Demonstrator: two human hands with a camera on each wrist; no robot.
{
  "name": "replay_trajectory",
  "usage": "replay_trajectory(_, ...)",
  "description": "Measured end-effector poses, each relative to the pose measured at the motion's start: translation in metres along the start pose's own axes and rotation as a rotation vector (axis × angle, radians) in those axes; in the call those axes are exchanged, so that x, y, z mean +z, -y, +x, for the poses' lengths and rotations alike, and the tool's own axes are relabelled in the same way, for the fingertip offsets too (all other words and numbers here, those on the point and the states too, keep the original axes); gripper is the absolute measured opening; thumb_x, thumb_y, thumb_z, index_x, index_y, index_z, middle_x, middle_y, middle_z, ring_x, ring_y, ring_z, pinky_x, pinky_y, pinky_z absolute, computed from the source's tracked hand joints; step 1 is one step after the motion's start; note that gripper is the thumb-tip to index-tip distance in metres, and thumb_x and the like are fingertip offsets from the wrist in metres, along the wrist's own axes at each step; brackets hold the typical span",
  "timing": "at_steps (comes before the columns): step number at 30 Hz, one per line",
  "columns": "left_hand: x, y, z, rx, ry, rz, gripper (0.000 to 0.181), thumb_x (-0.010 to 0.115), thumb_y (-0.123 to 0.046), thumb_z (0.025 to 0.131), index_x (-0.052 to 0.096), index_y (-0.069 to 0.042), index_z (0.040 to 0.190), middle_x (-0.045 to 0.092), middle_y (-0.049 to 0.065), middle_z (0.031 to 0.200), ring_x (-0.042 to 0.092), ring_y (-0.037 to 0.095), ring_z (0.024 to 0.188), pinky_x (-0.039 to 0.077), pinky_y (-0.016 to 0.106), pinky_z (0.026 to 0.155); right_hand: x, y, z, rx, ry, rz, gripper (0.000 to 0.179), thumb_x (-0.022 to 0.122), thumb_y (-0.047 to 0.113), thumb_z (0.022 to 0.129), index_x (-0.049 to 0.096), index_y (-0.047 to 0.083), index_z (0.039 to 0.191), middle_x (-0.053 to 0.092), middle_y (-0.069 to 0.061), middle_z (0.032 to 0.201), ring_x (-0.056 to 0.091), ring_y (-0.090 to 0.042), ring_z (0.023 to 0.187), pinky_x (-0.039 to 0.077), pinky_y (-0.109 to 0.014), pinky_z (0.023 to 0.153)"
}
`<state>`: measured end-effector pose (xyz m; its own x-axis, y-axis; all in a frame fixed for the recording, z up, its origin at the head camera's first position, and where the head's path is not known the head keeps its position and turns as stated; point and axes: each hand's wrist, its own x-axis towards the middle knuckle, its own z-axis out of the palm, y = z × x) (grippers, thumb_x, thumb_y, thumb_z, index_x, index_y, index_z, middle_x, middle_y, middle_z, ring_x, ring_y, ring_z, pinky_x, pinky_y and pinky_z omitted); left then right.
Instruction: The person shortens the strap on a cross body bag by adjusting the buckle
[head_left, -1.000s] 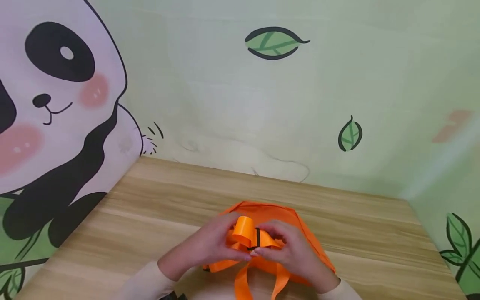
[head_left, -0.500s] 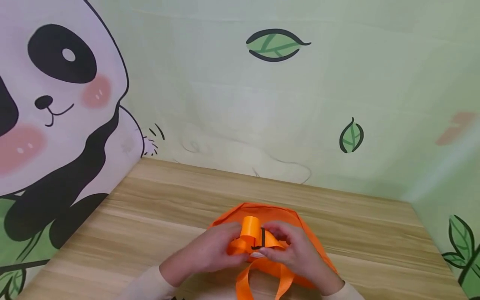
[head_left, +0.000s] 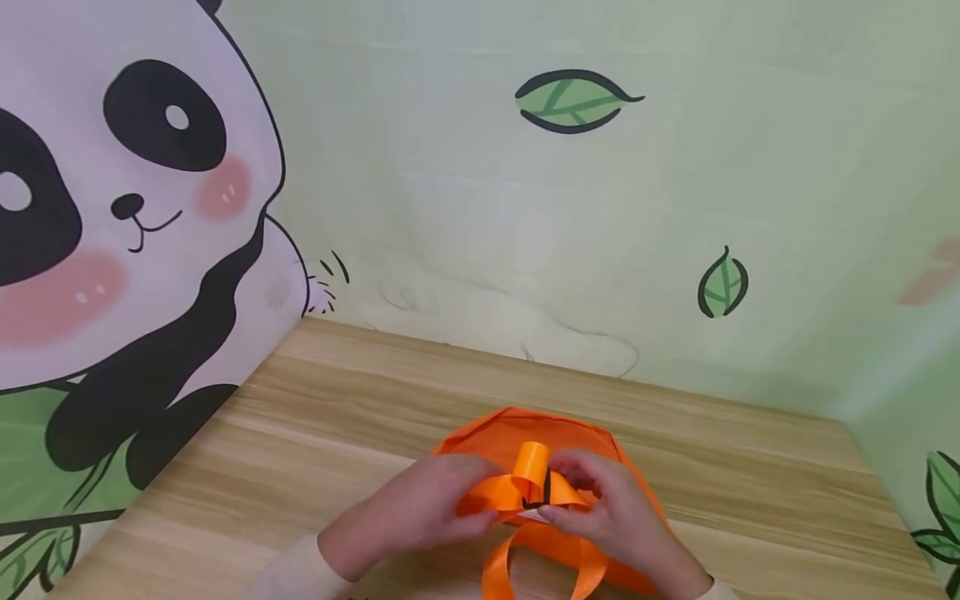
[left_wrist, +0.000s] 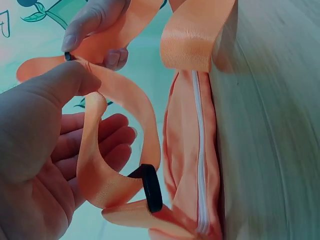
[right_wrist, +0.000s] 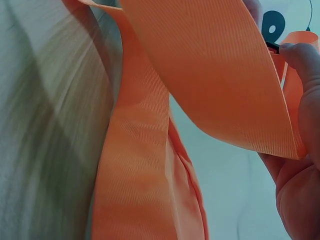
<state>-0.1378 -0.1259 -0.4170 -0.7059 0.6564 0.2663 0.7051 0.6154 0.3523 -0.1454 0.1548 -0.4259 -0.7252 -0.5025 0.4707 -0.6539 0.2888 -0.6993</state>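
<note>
An orange fabric bag point(head_left: 558, 432) lies on the table, its white zip point(left_wrist: 201, 140) visible in the left wrist view. Above it, an orange webbing strap point(head_left: 531, 465) rises in a loop between both hands. My left hand point(head_left: 423, 504) holds the strap on the left, thumb over the webbing and fingers behind. On the other side my right hand point(head_left: 611, 504) pinches the strap beside a black slide buckle point(head_left: 547, 487). Lower on the strap, the left wrist view shows another black buckle point(left_wrist: 152, 189). A wide strap loop point(right_wrist: 205, 75) crosses the right wrist view, hiding part of the right hand.
The wood-grain table point(head_left: 352, 387) reaches back to a pale green wall point(head_left: 450, 208) printed with leaves. A large panda picture point(head_left: 165, 192) covers the left wall. Another loop of strap point(head_left: 497, 571) hangs toward the front of the bag.
The head view has turned a little left, so everything sits farther right in it. The left hand has drawn slightly away from the buckle, exposing more strap; the right hand still pinches beside it.
</note>
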Motion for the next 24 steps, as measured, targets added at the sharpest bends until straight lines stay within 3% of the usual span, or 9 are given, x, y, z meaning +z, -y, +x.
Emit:
replay_trajectory(3, -0.003, 0.002, -0.003, 0.013, -0.001, 0.056, 0.038, 0.079, -0.027, 0.096, 0.072, -0.01, 0.13, 0.077, -0.001, 0.114, 0.068, 0.01, 0.094, 0.06, 0.027, 0.089, -0.003, -0.001, -0.001, -0.004, 0.0, -0.005, 0.04, 0.092, 0.003, 0.083, 0.071, 0.003, 0.117, 0.078, -0.006, 0.096, 0.069, -0.004, 0.086, 0.063, -0.027, 0.078)
replay_trajectory(7, -0.007, 0.005, -0.009, 0.022, -0.004, 0.115, 0.039, 0.079, -0.029, 0.096, 0.072, -0.01, 0.129, 0.078, -0.001, 0.113, 0.068, 0.012, 0.09, 0.061, 0.028, 0.084, -0.005, 0.0, -0.002, 0.056, 0.011, 0.028, 0.038, 0.091, 0.005, 0.085, 0.072, 0.004, 0.118, 0.079, -0.008, 0.102, 0.07, -0.004, 0.088, 0.063, -0.026, 0.079)
replay_trajectory(13, -0.008, 0.009, -0.014, 0.035, -0.028, 0.137, 0.036, 0.08, -0.028, 0.095, 0.074, -0.01, 0.126, 0.079, 0.0, 0.113, 0.071, 0.012, 0.092, 0.062, 0.028, 0.085, -0.01, 0.002, -0.002, 0.097, 0.039, 0.033, 0.037, 0.091, 0.009, 0.087, 0.072, 0.003, 0.119, 0.079, -0.012, 0.108, 0.072, -0.004, 0.089, 0.063, -0.025, 0.079)
replay_trajectory(24, -0.012, 0.02, -0.023, 0.149, -0.175, 0.263, 0.035, 0.086, -0.025, 0.086, 0.077, -0.01, 0.117, 0.078, -0.001, 0.103, 0.07, 0.015, 0.086, 0.062, 0.03, 0.08, -0.015, -0.004, -0.007, 0.007, 0.006, -0.032, 0.041, 0.092, 0.002, 0.081, 0.071, 0.0, 0.115, 0.079, -0.009, 0.097, 0.07, -0.003, 0.085, 0.064, -0.027, 0.078)
